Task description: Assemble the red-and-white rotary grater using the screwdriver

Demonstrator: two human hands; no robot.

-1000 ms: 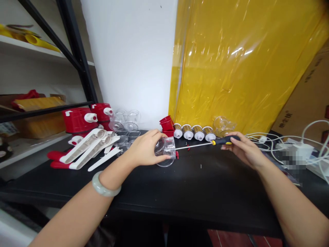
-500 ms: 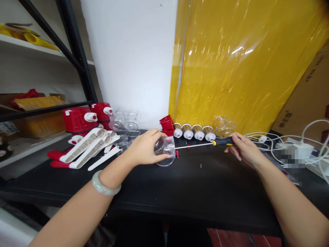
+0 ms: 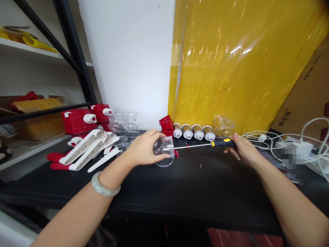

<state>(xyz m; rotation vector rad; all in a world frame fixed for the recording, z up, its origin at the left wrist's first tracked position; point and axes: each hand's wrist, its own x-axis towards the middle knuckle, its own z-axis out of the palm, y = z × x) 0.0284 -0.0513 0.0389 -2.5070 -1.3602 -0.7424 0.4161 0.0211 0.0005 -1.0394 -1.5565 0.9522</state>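
Observation:
My left hand [image 3: 143, 148] grips a clear plastic housing [image 3: 165, 151] lying on its side on the black table [image 3: 195, 185]. A small red piece [image 3: 176, 154] sits at the housing's right end. My right hand [image 3: 243, 150] holds the black-and-yellow handle of a long screwdriver [image 3: 203, 145]. Its thin shaft runs level to the left, and its tip meets the housing's right end. A pale green bangle [image 3: 104, 187] circles my left wrist.
Four gold-and-white drums [image 3: 192, 131] line the back by the yellow sheet [image 3: 231, 65]. Red parts [image 3: 166, 124], clear cups [image 3: 123, 121], red housings [image 3: 77, 120] and white handles [image 3: 89, 147] lie left. Another clear housing [image 3: 224, 126] and white cables [image 3: 282, 140] sit right.
My right hand slid back along the screwdriver handle, from fingers over its top to holding its rear end. The housing and my left hand stayed put.

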